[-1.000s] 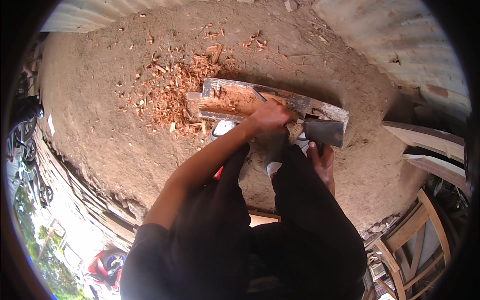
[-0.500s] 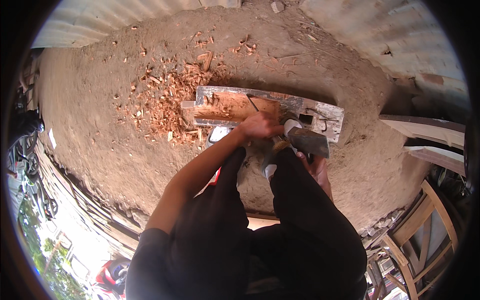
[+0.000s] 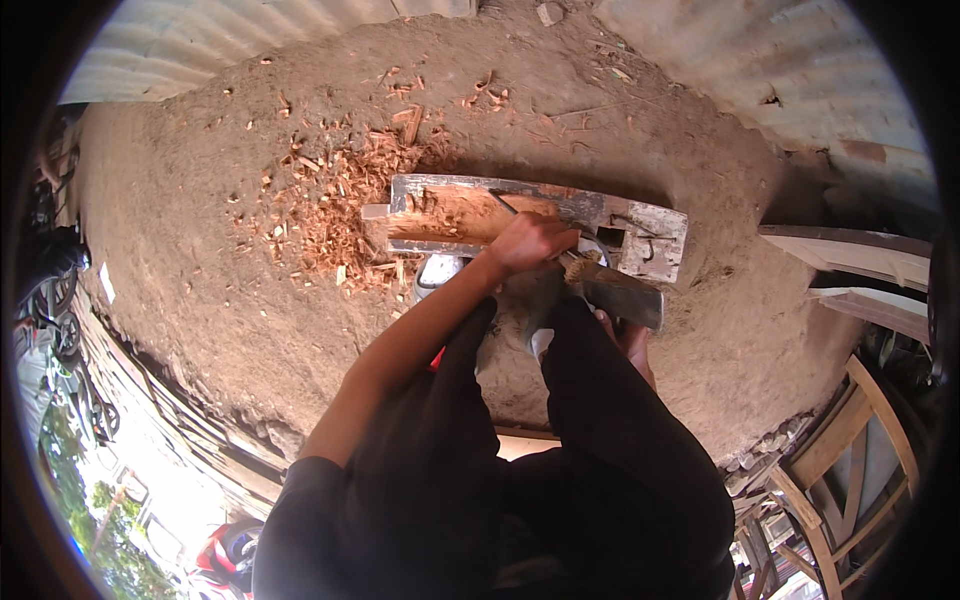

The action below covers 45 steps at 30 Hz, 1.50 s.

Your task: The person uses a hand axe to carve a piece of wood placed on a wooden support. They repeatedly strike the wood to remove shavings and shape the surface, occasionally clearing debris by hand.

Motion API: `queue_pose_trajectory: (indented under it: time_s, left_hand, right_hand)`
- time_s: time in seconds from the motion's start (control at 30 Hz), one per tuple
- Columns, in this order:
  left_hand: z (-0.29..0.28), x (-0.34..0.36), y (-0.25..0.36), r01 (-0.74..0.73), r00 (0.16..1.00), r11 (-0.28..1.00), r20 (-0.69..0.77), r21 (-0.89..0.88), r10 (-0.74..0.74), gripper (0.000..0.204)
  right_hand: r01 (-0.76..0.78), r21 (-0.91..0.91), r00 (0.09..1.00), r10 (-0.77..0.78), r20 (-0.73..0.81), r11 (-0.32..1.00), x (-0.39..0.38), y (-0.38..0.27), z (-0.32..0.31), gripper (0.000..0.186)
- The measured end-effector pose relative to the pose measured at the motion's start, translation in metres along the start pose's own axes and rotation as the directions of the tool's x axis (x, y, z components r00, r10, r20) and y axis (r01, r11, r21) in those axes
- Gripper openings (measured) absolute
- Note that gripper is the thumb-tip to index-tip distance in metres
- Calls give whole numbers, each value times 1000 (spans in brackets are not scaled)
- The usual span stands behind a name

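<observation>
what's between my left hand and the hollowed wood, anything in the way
Only the thin dark metal tool gripped in the left hand, slanting over the hollowed wood; nothing else visible stands between them.

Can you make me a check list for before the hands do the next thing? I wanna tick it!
1. Left hand gripping the thin dark metal rod: ok.
2. Right hand holding the broad, flat grey metal tool: ok, though the grip is partly hidden.
3. Rod's tip touching the long, weathered wooden block with the reddish hollow: cannot tell.
4. Gloves on: not ok, both hands are bare.
5. Reddish wood chips swept up: not ok, they're scattered on the brown dirt ground.
</observation>
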<state>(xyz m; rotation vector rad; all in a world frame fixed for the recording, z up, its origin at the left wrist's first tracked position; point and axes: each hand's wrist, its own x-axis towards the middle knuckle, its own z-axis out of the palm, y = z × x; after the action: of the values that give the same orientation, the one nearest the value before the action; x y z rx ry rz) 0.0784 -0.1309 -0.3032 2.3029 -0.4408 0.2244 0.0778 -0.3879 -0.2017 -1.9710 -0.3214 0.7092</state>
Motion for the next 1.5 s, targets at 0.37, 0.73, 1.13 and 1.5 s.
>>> queue_pose_trajectory:
  time_s: [0.37,0.73,1.13,1.5]
  left_hand:
    - [-3,-2,-2,28,999,999,-24,-42,-29,53]
    - [1,-9,-17,50,998,999,-24,-2,-50,34]
    - [-1,-14,-15,50,998,998,47,-46,-47,35]
    - [-4,-12,-17,77,997,996,13,-44,-77,35]
  right_hand:
    - [9,-200,1000,-14,-21,980,9,3,7,23]
    - [115,-147,992,-122,-35,982,23,-19,1,28]
    - [200,-206,980,-198,29,958,2,31,13,36]
    - [167,-146,986,-166,20,975,4,36,21,16]
